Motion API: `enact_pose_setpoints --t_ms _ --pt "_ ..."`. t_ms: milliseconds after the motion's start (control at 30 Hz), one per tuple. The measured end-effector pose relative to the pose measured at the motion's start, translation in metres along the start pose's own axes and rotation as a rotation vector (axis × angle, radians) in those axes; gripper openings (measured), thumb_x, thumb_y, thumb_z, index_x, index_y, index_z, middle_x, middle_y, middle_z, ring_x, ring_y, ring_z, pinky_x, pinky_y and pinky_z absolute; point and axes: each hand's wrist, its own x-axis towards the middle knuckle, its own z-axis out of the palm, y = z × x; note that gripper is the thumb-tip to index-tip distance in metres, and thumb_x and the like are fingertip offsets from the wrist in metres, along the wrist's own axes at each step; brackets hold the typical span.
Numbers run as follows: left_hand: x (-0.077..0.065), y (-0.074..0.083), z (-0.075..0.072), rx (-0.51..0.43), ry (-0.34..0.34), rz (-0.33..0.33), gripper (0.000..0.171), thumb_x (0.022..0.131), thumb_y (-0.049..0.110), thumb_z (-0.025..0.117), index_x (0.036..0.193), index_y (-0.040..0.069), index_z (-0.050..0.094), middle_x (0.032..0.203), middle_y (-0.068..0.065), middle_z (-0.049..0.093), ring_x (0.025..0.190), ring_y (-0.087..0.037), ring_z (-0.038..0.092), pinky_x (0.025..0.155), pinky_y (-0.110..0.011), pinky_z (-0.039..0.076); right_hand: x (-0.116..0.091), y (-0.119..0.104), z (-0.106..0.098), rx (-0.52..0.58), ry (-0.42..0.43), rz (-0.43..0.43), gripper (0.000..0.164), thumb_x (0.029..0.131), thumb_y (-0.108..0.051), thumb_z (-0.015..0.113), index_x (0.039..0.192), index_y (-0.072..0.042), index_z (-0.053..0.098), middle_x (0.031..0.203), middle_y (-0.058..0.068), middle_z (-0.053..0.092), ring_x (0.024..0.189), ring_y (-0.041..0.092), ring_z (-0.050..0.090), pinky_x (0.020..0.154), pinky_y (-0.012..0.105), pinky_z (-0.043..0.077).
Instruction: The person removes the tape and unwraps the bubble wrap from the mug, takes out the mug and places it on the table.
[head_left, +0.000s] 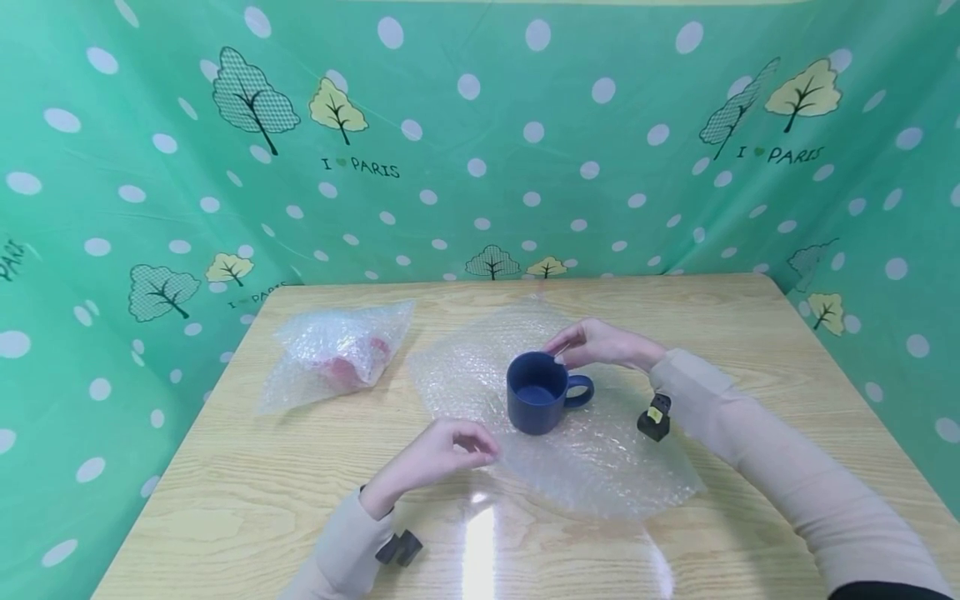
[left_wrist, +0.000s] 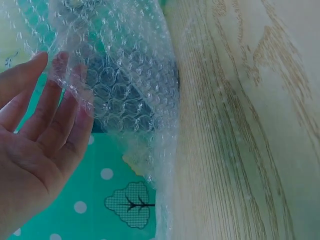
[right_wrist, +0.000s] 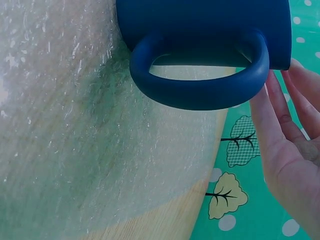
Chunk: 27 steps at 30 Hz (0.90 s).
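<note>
A dark blue mug (head_left: 536, 408) stands upright on a spread sheet of clear bubble wrap (head_left: 592, 475). My right hand (head_left: 600, 343) reaches to the far right of the mug's rim and holds it with thumb and fingertips, close above the handle (right_wrist: 200, 95). At the sheet's near left edge is my left hand (head_left: 442, 454), its fingers loosely bent and the thumb apart from them. In the left wrist view, those fingers (left_wrist: 65, 125) show behind a raised edge of bubble wrap (left_wrist: 125, 95); whether they touch it I cannot tell. Through the wrap, the mug appears as a dark shape.
A bundle in bubble wrap (head_left: 330, 346), with something red inside, lies at the table's back left. The wooden table (head_left: 225, 500) ends at a green polka-dot cloth (head_left: 450, 150) hanging behind and at the sides. Small black devices (head_left: 655, 418) are strapped at both wrists.
</note>
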Motion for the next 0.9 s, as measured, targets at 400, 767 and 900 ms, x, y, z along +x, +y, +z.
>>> enact_pose_setpoints --t_ms 400,767,900 --pt "-0.004 -0.003 0.002 0.026 -0.066 0.044 0.009 0.079 0.008 0.063 0.088 0.005 0.065 0.086 -0.004 0.066 0.081 -0.006 0.059 0.080 -0.026 0.049 0.000 0.001 0.000 0.005 0.006 -0.006 0.037 0.082 -0.008 0.059 0.116 0.003 0.053 0.114 0.018 0.057 0.096 0.023 0.060 0.089 0.042 0.045" --pt "-0.006 -0.010 0.003 0.013 -0.156 0.074 0.007 0.078 0.003 0.062 0.084 0.002 0.065 0.083 -0.008 0.066 0.080 -0.006 0.059 0.079 -0.027 0.050 -0.002 -0.001 0.001 -0.053 0.010 0.001 0.036 0.083 -0.011 0.059 0.116 0.000 0.055 0.112 0.015 0.059 0.096 0.021 0.060 0.086 0.035 0.048" --pt "-0.007 -0.009 0.003 0.002 -0.192 0.046 0.008 0.079 0.002 0.061 0.085 0.003 0.065 0.084 -0.006 0.066 0.081 -0.006 0.059 0.079 -0.025 0.049 -0.002 0.000 0.000 -0.056 0.011 0.004 0.036 0.083 -0.011 0.059 0.117 -0.001 0.055 0.113 0.014 0.059 0.096 0.020 0.059 0.087 0.037 0.047"
